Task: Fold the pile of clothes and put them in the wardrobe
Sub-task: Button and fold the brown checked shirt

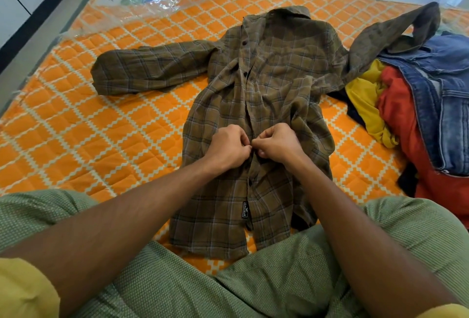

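The shirt (279,64) lies lengthwise, collar (289,12) far and hem (208,246) near, while left hand (228,146) and right hand (276,144) meet mid-front, fingers (261,151) pinching its button edge.

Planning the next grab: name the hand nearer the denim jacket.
Right. The right hand, on the shirt, is left of the denim jacket; the left hand is farther left.
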